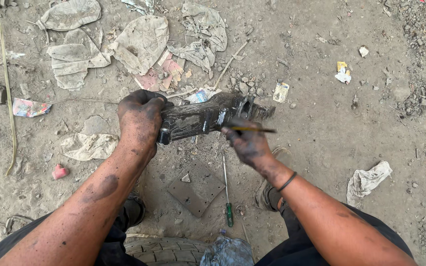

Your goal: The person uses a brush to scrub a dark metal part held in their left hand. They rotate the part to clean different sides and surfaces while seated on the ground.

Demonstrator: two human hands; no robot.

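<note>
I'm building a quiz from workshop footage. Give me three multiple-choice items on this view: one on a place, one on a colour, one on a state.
1. Where does the screwdriver lie?
A. on the ground beside the flat metal plate
B. on the tyre
C. in the left hand

2. What colour is its handle?
A. red
B. green
C. yellow

3. How is the greasy black metal part held?
A. lying on the ground
B. up in both hands
C. resting on the plate

Answers:
1 A, it lies on the dirt right of the plate.
2 B, the handle is green.
3 B, the left hand grips one end and the right hand touches it.
</note>
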